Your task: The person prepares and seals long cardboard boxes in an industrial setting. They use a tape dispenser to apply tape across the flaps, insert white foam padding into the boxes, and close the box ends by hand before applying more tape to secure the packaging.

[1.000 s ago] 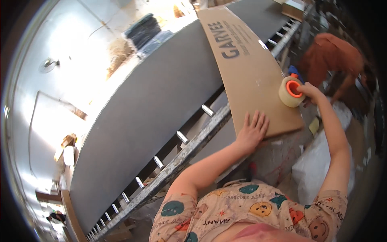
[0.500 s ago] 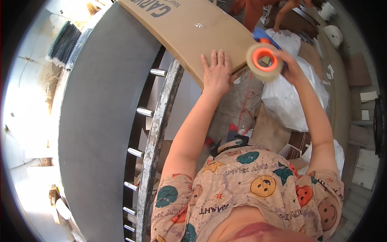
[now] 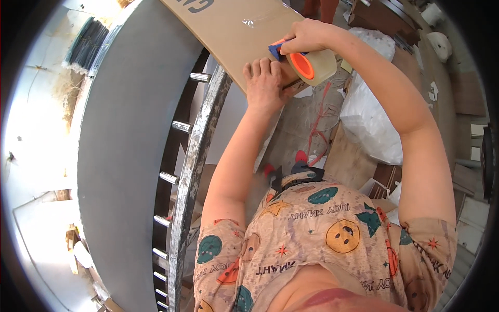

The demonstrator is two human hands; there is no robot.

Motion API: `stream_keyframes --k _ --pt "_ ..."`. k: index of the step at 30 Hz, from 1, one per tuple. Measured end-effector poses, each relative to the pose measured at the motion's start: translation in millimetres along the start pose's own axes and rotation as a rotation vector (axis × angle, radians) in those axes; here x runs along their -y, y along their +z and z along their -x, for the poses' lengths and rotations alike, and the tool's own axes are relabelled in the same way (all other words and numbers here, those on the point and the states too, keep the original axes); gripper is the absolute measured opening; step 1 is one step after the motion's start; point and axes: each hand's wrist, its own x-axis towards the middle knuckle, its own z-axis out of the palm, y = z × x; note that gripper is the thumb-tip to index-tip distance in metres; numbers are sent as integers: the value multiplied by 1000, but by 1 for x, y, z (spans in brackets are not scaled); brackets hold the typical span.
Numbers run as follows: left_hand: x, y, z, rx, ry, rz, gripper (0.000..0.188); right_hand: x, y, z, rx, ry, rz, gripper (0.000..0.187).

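Observation:
A long brown cardboard box (image 3: 223,31) lies at the top, its near end toward me. My left hand (image 3: 264,86) is on that end, fingers bent on the top face and the thumb down at the end edge. In my right hand (image 3: 306,37) is a tape dispenser (image 3: 277,49) with blue and orange parts, held by fingers closed around it. Its wide roll of clear packing tape (image 3: 323,66) has an orange core and sits beside the box's near corner. The grip is partly hidden by my right hand.
A roller conveyor with a worn metal rail (image 3: 200,140) and a grey belt (image 3: 130,156) runs along the left. White plastic-wrapped bundles (image 3: 371,117) lie on the right, near red string (image 3: 318,122) on the floor. Another person's legs (image 3: 319,9) show at the top.
My right hand has swung left with the tape dispenser, from beyond the box's right corner onto its near end. My left hand has shifted slightly left and its fingers have bent.

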Motion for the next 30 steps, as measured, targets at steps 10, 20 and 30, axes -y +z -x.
stream_keyframes --k 10,20,30 --pt "-2 -4 5 89 6 -32 85 -38 213 149 -412 96 -137 59" --pt "3 1 -31 439 135 -166 117 -59 187 27 190 103 -383 58" --pt "41 -13 63 -282 -995 862 62 -306 194 63 -84 202 -2119 37"
